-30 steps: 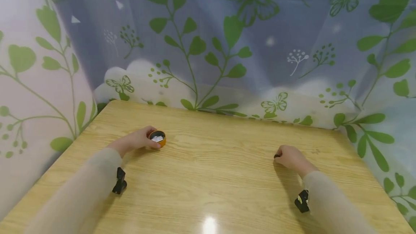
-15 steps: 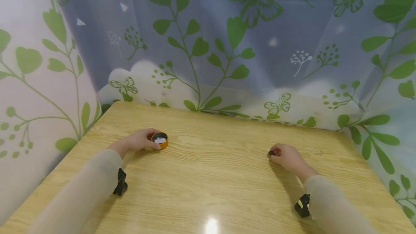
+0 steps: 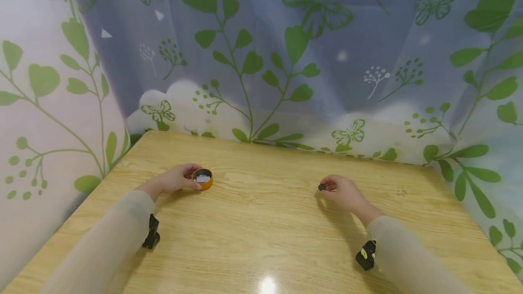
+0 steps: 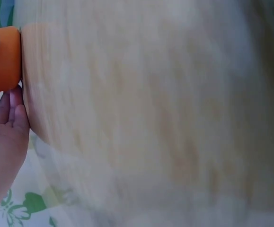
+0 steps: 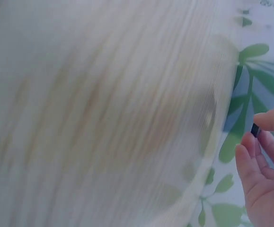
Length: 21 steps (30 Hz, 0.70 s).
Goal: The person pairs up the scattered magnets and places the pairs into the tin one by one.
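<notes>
On the left side of the table stands a small round orange container (image 3: 207, 184), dark inside, with something whitish in it. My left hand (image 3: 180, 178) grips it from the left, thumb in front and fingers behind. The left wrist view shows its smooth orange side (image 4: 6, 61) low on the tabletop. My right hand (image 3: 341, 192) pinches a small black piece (image 3: 322, 187) between thumb and fingertips, above the table and right of its middle. In the right wrist view this black piece (image 5: 255, 130) looks thin and flat; its kind is unclear.
The light wooden table (image 3: 253, 226) reaches back to a patterned curtain (image 3: 261, 58) with green leaves and butterflies. More of this cloth hangs at both sides. Black wrist cameras sit on the left sleeve (image 3: 110, 235) and right sleeve (image 3: 408, 248).
My right hand has moved left with the black piece, toward the container. The left hand keeps its grip on the orange container, and the head view has shifted slightly.
</notes>
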Available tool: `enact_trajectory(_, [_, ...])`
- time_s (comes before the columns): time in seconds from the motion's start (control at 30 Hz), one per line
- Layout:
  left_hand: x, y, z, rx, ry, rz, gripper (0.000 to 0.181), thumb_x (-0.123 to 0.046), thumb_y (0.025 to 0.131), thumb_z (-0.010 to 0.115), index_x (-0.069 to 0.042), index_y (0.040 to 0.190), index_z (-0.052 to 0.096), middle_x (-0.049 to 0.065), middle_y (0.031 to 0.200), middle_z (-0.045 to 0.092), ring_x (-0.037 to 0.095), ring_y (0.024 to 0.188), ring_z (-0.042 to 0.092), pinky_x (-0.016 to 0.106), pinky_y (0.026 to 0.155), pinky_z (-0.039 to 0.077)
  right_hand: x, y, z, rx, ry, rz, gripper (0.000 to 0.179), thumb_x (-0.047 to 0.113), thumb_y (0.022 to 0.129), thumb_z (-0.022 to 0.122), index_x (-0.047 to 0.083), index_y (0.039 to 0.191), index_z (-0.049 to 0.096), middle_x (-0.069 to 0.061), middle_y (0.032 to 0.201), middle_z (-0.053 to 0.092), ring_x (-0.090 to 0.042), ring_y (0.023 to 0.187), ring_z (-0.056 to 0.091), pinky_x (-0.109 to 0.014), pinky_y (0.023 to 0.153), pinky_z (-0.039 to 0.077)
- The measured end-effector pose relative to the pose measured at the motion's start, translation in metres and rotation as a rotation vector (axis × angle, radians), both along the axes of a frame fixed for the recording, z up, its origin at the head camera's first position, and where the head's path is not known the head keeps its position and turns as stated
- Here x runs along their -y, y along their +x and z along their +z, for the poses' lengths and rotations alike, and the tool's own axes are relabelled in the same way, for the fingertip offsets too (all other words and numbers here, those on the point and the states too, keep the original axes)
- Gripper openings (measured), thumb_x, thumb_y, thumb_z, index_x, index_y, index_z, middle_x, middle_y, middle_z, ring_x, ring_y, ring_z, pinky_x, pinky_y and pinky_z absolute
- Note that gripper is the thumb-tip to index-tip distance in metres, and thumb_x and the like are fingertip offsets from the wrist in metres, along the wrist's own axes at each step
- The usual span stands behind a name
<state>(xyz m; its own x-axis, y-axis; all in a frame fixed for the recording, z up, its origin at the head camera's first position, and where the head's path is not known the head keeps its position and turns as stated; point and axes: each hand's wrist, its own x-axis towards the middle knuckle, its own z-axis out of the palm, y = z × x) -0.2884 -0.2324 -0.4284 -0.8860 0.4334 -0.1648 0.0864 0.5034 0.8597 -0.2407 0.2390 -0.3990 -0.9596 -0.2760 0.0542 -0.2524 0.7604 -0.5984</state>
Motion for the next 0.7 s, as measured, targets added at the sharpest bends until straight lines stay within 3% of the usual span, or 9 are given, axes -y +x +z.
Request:
enact_trajectory(0.1, [0.002,0.002,0.000,-0.010,0.014,-0.029,0.072,-0.015,0.084,0.070,0.009,0.139,0.031,0.030,0.135,0.040,0.040,0.125,0.037,0.050,0.102,0.031,0.011,-0.002,-0.001,-0.014,-0.019,0.009,0.023,0.006,0.088,0.063,-0.004,0.109,0.062,-0.017,0.104,0.064,-0.030,0.092,0.061,-0.040,0.076,0.051])
enact_trajectory(0.53, [0.001,0.002,-0.002,0.008,0.030,-0.024,0.069,-0.016,0.084,0.070,0.008,0.137,0.033,0.029,0.135,0.040,0.042,0.126,0.036,0.051,0.102,0.030,0.052,-0.006,-0.004,-0.010,-0.076,0.043,0.027,0.009,0.088,0.064,-0.001,0.113,0.064,-0.013,0.105,0.064,-0.026,0.092,0.062,-0.037,0.076,0.051])
enact_trajectory(0.7, [0.005,0.002,0.000,-0.047,0.027,-0.072,0.068,-0.026,0.083,0.072,0.006,0.132,0.038,0.023,0.128,0.049,0.035,0.119,0.044,0.046,0.098,0.035,0.072,-0.009,0.000,0.008,-0.096,0.066,0.027,0.009,0.088,0.064,0.000,0.114,0.064,-0.013,0.108,0.063,-0.025,0.094,0.062,-0.035,0.075,0.051])
